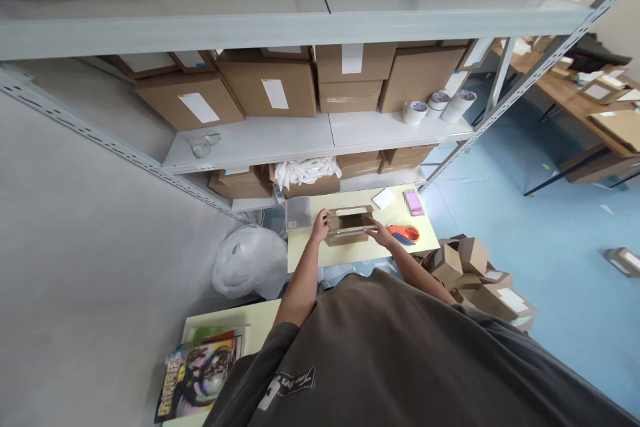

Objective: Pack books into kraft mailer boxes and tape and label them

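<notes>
A small cardboard box [347, 238] with its top open lies on the pale yellow table [360, 255]. My left hand [321, 225] grips the box's left end, its fingers curled at the edge. At the right end, my right hand [379, 232] holds the box by its edge or flap. The inside of the box looks dark, and its contents cannot be made out. To the right of my right hand lies an orange and blue tape dispenser [405, 234]. Behind it are a white pad [384, 198] and a pink-purple item [414, 203].
Metal shelves [250, 145] with cartons and tape rolls [415, 112] rise beyond the table. Boxes [500, 300] are piled on the floor at the right. A white plastic bag [250, 260] sits at the left, above a side table with magazines [200, 373].
</notes>
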Demonstrator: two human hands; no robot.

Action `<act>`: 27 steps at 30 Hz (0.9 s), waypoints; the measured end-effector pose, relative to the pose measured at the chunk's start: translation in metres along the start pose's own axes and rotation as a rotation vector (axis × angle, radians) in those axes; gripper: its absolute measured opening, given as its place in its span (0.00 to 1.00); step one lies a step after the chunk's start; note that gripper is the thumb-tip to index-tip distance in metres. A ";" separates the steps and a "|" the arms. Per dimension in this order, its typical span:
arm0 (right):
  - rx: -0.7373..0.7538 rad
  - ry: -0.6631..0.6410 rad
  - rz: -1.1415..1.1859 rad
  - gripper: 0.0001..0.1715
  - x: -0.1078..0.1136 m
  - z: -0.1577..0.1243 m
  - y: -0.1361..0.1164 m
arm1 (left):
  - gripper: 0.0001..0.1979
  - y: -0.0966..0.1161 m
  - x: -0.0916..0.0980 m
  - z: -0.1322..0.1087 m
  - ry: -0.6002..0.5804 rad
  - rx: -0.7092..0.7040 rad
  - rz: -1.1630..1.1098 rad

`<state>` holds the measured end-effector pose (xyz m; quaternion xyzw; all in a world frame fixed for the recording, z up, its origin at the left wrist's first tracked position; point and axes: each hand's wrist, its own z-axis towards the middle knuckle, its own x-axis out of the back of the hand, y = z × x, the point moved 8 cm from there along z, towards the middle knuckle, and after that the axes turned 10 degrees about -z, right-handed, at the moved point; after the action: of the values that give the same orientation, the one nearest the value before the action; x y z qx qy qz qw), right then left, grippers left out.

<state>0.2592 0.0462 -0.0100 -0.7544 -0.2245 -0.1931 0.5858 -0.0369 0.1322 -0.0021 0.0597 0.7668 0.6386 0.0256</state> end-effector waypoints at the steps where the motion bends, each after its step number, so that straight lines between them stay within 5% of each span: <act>1: -0.005 0.012 0.008 0.41 -0.003 -0.003 0.000 | 0.26 0.001 0.000 0.001 -0.027 -0.030 0.002; 4: -0.008 0.084 0.047 0.42 -0.009 -0.011 -0.003 | 0.24 0.001 0.003 0.003 -0.085 -0.083 -0.032; 13: -0.110 0.228 0.115 0.45 -0.014 -0.014 -0.004 | 0.26 -0.019 0.003 -0.005 -0.195 0.078 -0.132; 23: -0.326 0.369 -0.001 0.53 -0.022 -0.011 0.014 | 0.17 -0.011 -0.001 -0.013 0.059 -0.011 0.116; 27: -0.343 0.283 -0.134 0.52 -0.034 -0.006 0.020 | 0.17 -0.016 0.000 -0.020 0.090 0.039 0.169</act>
<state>0.2425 0.0321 -0.0427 -0.7917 -0.1535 -0.3707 0.4607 -0.0400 0.1100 -0.0141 0.0959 0.7716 0.6256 -0.0641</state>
